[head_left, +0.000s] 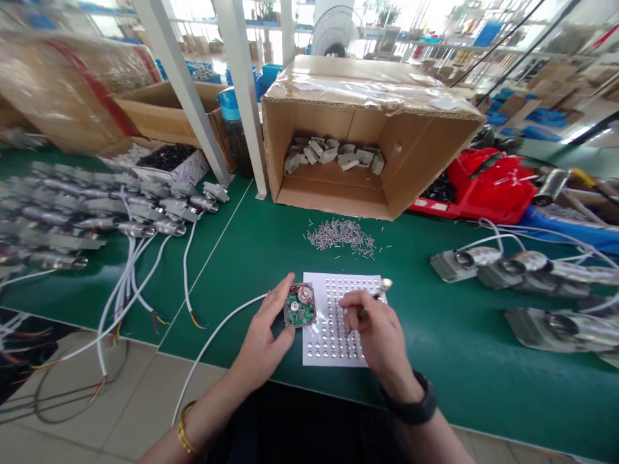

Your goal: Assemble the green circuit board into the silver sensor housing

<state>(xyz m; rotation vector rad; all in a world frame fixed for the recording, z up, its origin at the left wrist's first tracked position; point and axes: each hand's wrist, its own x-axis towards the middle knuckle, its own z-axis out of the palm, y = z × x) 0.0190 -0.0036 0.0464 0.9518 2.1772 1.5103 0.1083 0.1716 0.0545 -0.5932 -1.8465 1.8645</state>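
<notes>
1. At the left of the frame, a crowd of grey metal camera housings with white cables [97, 219] lies in rows on the green work mat [435, 335]; their cables trail down over the mat's near edge toward the tiled floor.
2. Upper left of centre, two white slanted posts [242, 90] stand on the mat; behind them sit an open brown carton and a blue-lidded bottle [231, 122].
3. At upper centre, a large brown cardboard box lying on its side [358, 142] opens toward the viewer; small grey metal blocks [333, 154] are piled inside; just in front of it, a scatter of tiny silver pins [341, 235] lies on the mat, between the box and the hands.
4. At lower centre, the left hand [264, 341] is curled around a small red-rimmed octagonal green circuit board [300, 305], thumb and fingers clamped on its edges; the board sits at the left edge of a white square tray dotted with small silver parts [333, 335]; a white cable runs from it down to the lower left.
5. The right hand [380, 335] rests over the tray, fingers pinched together on a thin dark tool with a pale tip [380, 291].
6. At the right, a red plastic bin [488, 183] and more grey camera housings [522, 270] lie well apart from the hands.
</notes>
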